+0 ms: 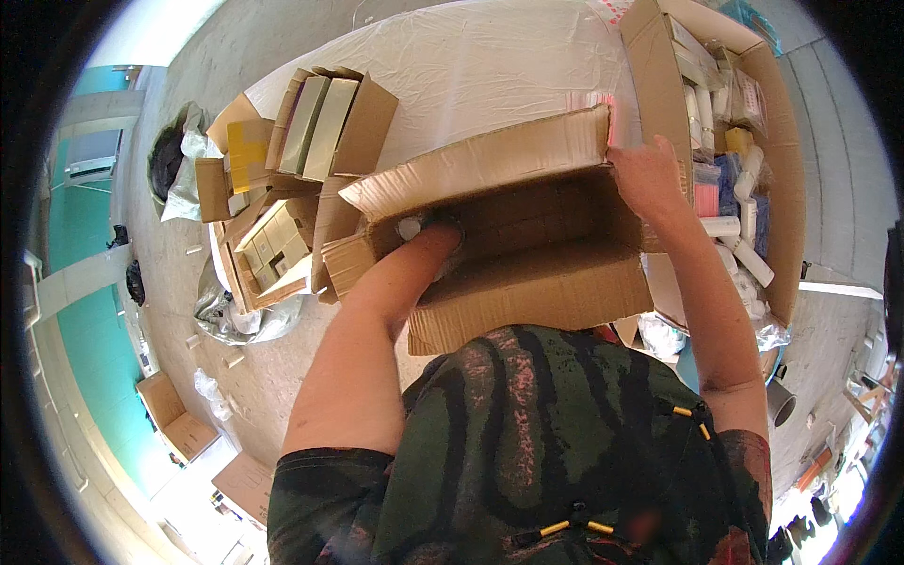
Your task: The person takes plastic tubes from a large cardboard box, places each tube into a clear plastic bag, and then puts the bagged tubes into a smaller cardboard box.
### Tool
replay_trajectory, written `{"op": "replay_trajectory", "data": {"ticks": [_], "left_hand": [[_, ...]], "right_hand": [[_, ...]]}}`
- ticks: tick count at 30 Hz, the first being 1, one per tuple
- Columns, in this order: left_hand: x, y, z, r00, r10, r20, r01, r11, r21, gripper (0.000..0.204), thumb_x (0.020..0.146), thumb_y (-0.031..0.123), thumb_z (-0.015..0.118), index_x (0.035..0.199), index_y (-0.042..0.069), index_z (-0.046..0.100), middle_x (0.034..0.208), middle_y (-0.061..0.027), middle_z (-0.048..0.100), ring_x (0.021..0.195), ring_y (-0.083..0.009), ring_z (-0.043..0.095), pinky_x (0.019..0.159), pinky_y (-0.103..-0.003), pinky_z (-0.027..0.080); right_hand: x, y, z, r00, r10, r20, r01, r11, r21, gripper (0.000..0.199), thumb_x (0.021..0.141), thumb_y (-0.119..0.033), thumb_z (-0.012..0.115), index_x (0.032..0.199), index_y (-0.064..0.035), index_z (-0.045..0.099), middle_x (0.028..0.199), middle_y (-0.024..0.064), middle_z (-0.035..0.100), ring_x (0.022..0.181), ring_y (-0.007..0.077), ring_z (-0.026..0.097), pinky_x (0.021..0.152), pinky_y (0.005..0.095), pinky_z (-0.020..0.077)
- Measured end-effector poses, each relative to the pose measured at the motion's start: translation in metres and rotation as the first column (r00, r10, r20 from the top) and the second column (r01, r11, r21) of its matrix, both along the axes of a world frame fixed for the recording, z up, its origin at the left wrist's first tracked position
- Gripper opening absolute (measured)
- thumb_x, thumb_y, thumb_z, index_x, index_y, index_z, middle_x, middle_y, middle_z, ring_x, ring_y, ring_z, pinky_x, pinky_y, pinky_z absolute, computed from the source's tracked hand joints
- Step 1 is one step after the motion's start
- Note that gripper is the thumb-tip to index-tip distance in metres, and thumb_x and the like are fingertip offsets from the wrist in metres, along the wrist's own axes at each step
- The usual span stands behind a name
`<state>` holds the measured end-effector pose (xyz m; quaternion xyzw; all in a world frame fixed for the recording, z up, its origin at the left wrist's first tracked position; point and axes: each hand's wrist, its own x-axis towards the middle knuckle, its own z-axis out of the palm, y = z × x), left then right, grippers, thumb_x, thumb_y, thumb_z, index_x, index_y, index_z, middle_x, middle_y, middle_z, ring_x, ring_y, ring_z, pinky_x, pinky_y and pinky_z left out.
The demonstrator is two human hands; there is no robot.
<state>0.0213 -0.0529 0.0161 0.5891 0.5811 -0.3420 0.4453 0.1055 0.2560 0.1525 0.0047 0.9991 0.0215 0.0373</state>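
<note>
An open brown cardboard box (527, 292) sits right in front of me, its flaps spread. My left hand (431, 235) reaches down into its left inner corner, fingers closed around a small white tube-like item (409, 227); most of the hand is hidden in shadow. My right hand (645, 174) grips the box's upper right corner where the far flap (490, 160) meets the side wall. The box's dark inside shows rows of small packed cartons.
A large open carton (786, 188) of white tubes and small packages stands at the right. Several smaller open cartons (282, 198) with boxed goods are stacked at the left. A white table cover (490, 66) lies behind. Plastic bags lie on the concrete floor at left.
</note>
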Motion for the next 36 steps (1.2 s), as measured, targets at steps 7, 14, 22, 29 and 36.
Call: {"op": "replay_trajectory", "data": {"ticks": [7, 14, 22, 29, 36], "left_hand": [[-0.009, -0.006, 0.021, 0.999, 0.024, 0.021, -0.024, 1.0, 0.011, 0.033, 0.085, 0.02, 0.044, 0.113, 0.011, 0.06, 0.118, -0.0106, 0.057, 0.104, -0.0309, 0.056, 0.089, -0.045, 0.044], [-0.013, -0.001, 0.025, 1.0, -0.018, -0.008, 0.018, 0.999, 0.038, 0.034, 0.086, 0.021, 0.044, 0.114, 0.011, 0.06, 0.118, -0.0102, 0.057, 0.104, -0.0308, 0.055, 0.089, -0.045, 0.043], [-0.001, -0.004, 0.028, 0.996, -0.085, -0.031, 0.087, 0.994, 0.065, 0.034, 0.086, 0.021, 0.043, 0.114, 0.011, 0.06, 0.118, -0.0097, 0.058, 0.105, -0.0306, 0.055, 0.09, -0.045, 0.043], [0.011, 0.001, 0.016, 0.987, -0.15, -0.055, 0.154, 0.985, 0.072, 0.034, 0.086, 0.022, 0.043, 0.115, 0.011, 0.06, 0.118, -0.0093, 0.058, 0.105, -0.0305, 0.055, 0.09, -0.045, 0.043], [0.011, -0.004, 0.014, 0.985, -0.168, -0.047, 0.172, 0.981, 0.085, 0.035, 0.087, 0.022, 0.042, 0.115, 0.011, 0.059, 0.118, -0.0089, 0.058, 0.105, -0.0304, 0.055, 0.091, -0.045, 0.042]], "right_hand": [[0.002, 0.004, 0.002, 0.999, -0.026, 0.04, 0.026, 1.0, -0.004, 0.012, 0.076, -0.012, 0.056, 0.085, -0.0111, 0.064, 0.067, 0.0118, 0.063, 0.069, 0.0285, 0.063, 0.074, 0.0443, 0.0394], [0.004, 0.0, 0.006, 0.995, -0.058, 0.086, 0.057, 0.998, 0.016, 0.013, 0.077, -0.013, 0.053, 0.081, -0.0116, 0.066, 0.072, 0.0109, 0.065, 0.072, 0.027, 0.064, 0.071, 0.0439, 0.0398], [0.017, 0.001, 0.005, 0.992, -0.089, 0.095, 0.092, 0.995, -0.03, 0.018, 0.08, -0.026, 0.059, 0.09, -0.0113, 0.063, 0.074, 0.0109, 0.064, 0.075, 0.0271, 0.063, 0.078, 0.0426, 0.0385], [0.018, 0.002, -0.009, 0.993, -0.104, 0.052, 0.104, 0.995, 0.004, 0.016, 0.08, -0.026, 0.058, 0.088, -0.0119, 0.063, 0.07, 0.0106, 0.064, 0.071, 0.0271, 0.063, 0.074, 0.042, 0.0392], [0.02, 0.002, -0.009, 0.997, -0.074, -0.004, 0.074, 0.997, 0.009, 0.015, 0.081, -0.026, 0.057, 0.084, -0.0126, 0.064, 0.066, 0.0102, 0.063, 0.065, 0.0277, 0.063, 0.073, 0.0413, 0.0398]]}}
